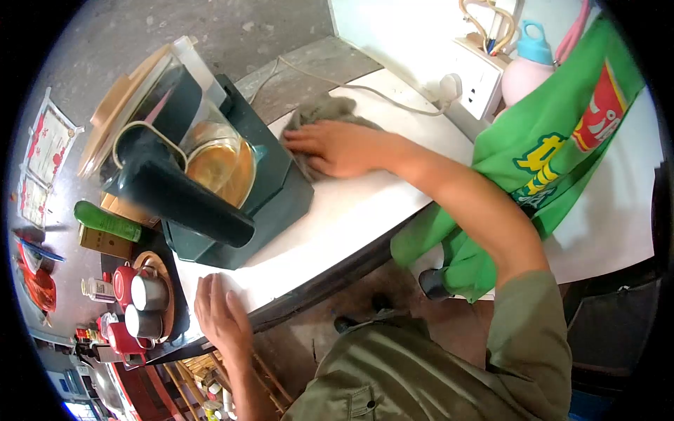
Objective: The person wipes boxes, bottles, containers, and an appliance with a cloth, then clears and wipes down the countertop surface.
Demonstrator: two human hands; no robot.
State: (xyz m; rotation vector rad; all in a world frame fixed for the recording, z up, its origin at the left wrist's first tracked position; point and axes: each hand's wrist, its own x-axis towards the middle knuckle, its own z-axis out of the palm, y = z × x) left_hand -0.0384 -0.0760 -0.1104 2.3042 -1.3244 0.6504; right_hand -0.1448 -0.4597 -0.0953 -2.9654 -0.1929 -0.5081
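Note:
My right hand (337,149) presses on a crumpled grey-brown cloth (319,111) on the white tabletop (358,186), its fingers lying over the cloth beside the appliance. Near the table's front edge, my left hand (219,309) rests on the white surface, fingers extended and nothing in it. Between and behind the hands stands a dark green appliance (270,203) with a black handle (182,200) and a clear jug section holding a round amber-coloured part (214,168).
A green printed cloth (519,154) hangs over the right side by a pink bottle (526,81) with a blue lid. A plug and cable (449,90) run to a socket. Mugs (147,291) and a green bottle (105,219) stand left.

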